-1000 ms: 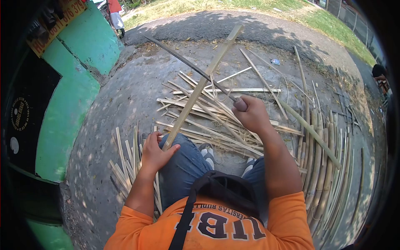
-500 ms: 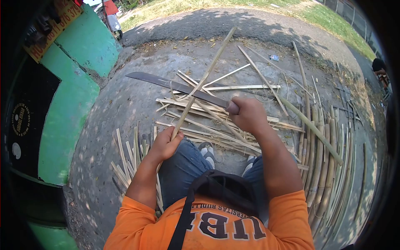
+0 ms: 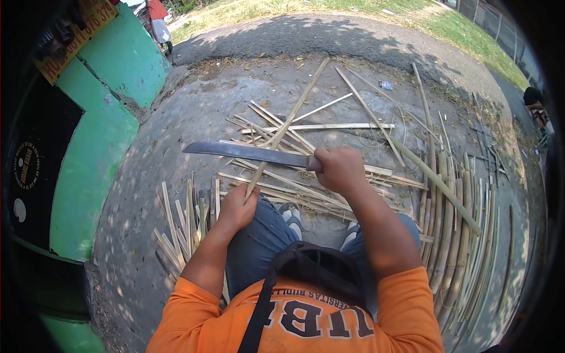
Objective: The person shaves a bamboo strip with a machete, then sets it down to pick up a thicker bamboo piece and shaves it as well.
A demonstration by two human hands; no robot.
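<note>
My left hand [image 3: 236, 207] grips the near end of a long thin bamboo strip [image 3: 292, 116] that slants up and away over the ground. My right hand [image 3: 336, 169] holds the handle of a long dark machete [image 3: 244, 152]. The blade lies nearly level, pointing left, and crosses the strip just above my left hand. Both hands work over my knees in blue jeans [image 3: 259, 235].
Split bamboo strips [image 3: 306, 182] lie scattered on the concrete ahead. Thicker slats [image 3: 459, 235] are stacked at the right and shorter pieces [image 3: 179, 220] at the left. A green wall [image 3: 94, 147] stands left. Another person [image 3: 534, 100] sits at the far right edge.
The machete swung down from pointing up and away to nearly level across the strip. My right hand came closer and lower. The strip's far end tilted slightly.
</note>
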